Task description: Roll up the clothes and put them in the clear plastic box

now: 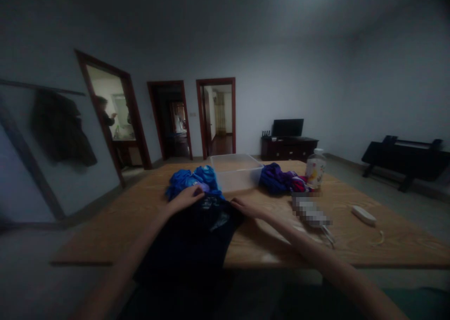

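Note:
A dark garment [193, 235] with a pale print near its far end lies over the table's front edge and hangs down toward me. My left hand [190, 199] is closed on its far left corner, with the fingertips partly hidden. On the far right corner, my right hand [243, 207] pinches the cloth, so the far edge stretches between both hands. Just beyond my left hand is a crumpled blue garment [181, 181]. A clear plastic bin [239, 174] stands behind the dark garment. To its right sits a heap of purple and red cloth [277, 178].
On the wooden table [355, 245], a bottle [315, 170] stands at the right. Nearer are a blurred-out item [311, 210] with a cord and a white oblong object [363, 215]. A person [107, 116] stands beyond the left doorway. A jacket [61, 125] hangs at left.

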A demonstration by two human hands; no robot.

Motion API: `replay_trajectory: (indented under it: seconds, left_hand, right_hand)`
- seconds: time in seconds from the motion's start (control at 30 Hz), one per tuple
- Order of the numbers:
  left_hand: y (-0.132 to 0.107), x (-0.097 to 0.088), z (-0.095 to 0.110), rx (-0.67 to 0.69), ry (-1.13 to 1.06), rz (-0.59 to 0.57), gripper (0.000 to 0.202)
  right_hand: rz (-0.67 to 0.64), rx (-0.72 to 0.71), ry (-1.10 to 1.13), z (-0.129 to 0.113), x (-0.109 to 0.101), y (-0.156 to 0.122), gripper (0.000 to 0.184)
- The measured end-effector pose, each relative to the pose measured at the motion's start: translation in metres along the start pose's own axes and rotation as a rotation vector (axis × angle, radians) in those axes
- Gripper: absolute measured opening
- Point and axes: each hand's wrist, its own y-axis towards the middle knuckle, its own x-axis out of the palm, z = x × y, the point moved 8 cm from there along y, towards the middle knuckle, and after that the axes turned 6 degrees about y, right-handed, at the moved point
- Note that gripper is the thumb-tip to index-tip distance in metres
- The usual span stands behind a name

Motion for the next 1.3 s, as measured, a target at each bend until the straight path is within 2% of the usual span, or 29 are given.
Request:
replay_trajectory:
  seconds: [0.07,0.13,0.23,0.3,0.37,0.5,0.7,0.8,0.87,0.93,1.03,1.13,1.2,1.27,1.3]
  left_hand:
    - [0.005,0.002,0.01,0.109,0.154,0.045,0.057]
    - [0.011,0.011,0.016,0.176,0.25,0.011,0.055]
    - [0.017,0.021,0.018,0.202,0.304,-0.091,0.03]
    - [0.017,0.016,0.021,0.203,0.309,-0.097,0.021]
    - [0.014,0.004,0.024,0.182,0.312,-0.057,0.021]
    - [0.014,-0.023,0.036,0.133,0.309,0.024,0.022]
    - [0.042,-0.056,0.078,0.092,0.481,0.29,0.023]
    - [0.058,-0.071,0.104,0.176,0.452,0.43,0.023]
    - [0.063,-0.074,0.118,0.276,0.445,0.479,0.022]
    - [0.061,-0.064,0.124,0.364,0.497,0.44,0.023]
    - [0.039,-0.024,0.118,0.43,0.606,0.27,0.025]
    - [-0.008,0.028,0.111,0.476,0.566,0.096,0.027]
    - [-0.044,0.06,0.113,0.498,0.523,-0.005,0.028]
    - [-0.071,0.078,0.12,0.492,0.479,-0.065,0.03]
    - [-0.079,0.08,0.123,0.474,0.452,-0.077,0.027]
  right_hand:
    - [-0.018,0.059,0.107,0.012,0.003,0.004,0.034]
    - [-0.091,0.087,0.175,0.017,0.01,0.006,0.043]
    - [-0.198,0.07,0.179,0.009,0.022,0.001,0.037]
    - [-0.164,0.027,0.152,-0.002,0.019,-0.004,0.034]
    - [-0.042,-0.015,0.147,-0.012,0.005,-0.008,0.032]
    - [0.168,-0.048,0.161,-0.024,-0.045,-0.012,0.031]
    - [0.441,-0.232,0.074,-0.065,-0.158,-0.007,0.025]
    - [0.596,-0.266,-0.116,-0.083,-0.205,-0.009,0.021]
    - [0.602,-0.323,-0.229,-0.09,-0.217,-0.013,0.019]
    - [0.513,-0.374,-0.303,-0.089,-0.21,-0.023,0.017]
    - [0.271,-0.36,-0.376,-0.068,-0.165,-0.05,0.016]
    - [0.033,-0.271,-0.386,-0.04,-0.102,-0.091,0.019]
    - [-0.091,-0.201,-0.385,-0.029,-0.07,-0.116,0.025]
    - [-0.195,-0.17,-0.349,-0.029,-0.054,-0.133,0.031]
    - [-0.231,-0.168,-0.325,-0.032,-0.054,-0.136,0.032]
